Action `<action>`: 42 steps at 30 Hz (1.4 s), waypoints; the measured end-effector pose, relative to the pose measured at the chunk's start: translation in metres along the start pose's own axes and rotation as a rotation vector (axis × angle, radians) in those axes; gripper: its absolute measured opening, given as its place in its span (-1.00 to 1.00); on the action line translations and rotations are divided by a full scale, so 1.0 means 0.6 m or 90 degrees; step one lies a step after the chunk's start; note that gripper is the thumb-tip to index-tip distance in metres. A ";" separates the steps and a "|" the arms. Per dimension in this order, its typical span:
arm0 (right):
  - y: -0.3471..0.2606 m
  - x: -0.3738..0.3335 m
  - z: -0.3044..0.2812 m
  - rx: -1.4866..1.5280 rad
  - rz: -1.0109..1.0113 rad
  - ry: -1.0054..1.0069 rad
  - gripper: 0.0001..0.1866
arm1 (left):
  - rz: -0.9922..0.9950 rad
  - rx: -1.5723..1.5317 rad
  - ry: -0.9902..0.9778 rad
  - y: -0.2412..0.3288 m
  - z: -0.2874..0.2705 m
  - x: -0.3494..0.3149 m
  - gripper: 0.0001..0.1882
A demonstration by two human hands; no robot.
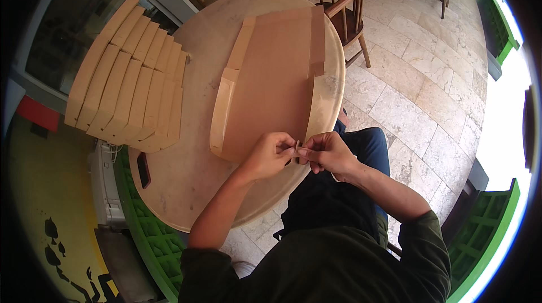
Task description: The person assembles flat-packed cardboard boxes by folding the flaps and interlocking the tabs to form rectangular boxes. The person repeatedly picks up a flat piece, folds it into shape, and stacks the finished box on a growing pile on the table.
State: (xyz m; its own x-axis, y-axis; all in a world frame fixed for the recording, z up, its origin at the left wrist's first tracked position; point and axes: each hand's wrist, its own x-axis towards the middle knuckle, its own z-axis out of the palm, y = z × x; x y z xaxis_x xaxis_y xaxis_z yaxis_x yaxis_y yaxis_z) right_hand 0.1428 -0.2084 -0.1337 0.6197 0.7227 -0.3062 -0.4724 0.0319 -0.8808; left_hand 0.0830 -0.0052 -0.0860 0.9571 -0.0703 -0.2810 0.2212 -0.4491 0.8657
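A partly folded brown cardboard box (271, 77) lies open on the round table, its side flaps raised along the left and right edges. At its near right corner my left hand (272, 153) and my right hand (330, 155) meet, fingertips almost touching. Both hands are closed in a pinch on a small cardboard flap (298, 149) of the box corner. The fingers partly hide that corner and its tabs.
Folded cardboard boxes (121, 88) stand in a tall stack on the left of the round table (197, 111). A dark phone (144, 170) lies by the table's near left edge. A wooden chair (350, 9) stands against the far right side. Green lattice panels (158, 241) flank the table.
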 end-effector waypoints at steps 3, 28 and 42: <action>0.003 -0.001 0.001 0.006 -0.018 -0.009 -0.77 | -0.021 -0.002 -0.010 0.000 0.001 0.003 -0.89; -0.036 0.014 -0.050 -0.238 -0.207 0.207 -0.58 | 0.096 0.425 -0.111 0.049 0.033 -0.092 -0.70; 0.023 0.019 -0.032 -0.003 -0.191 0.190 -0.91 | 0.097 0.607 0.068 0.127 0.084 0.205 -0.52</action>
State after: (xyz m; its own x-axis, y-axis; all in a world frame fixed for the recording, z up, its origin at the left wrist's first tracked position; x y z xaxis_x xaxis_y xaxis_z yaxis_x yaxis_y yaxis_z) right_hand 0.1557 -0.2130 -0.1564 0.8843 0.4496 -0.1259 -0.2403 0.2071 -0.9483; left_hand 0.2079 -0.0929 -0.0756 0.9854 -0.1269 -0.1139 -0.1055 -0.9785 0.1772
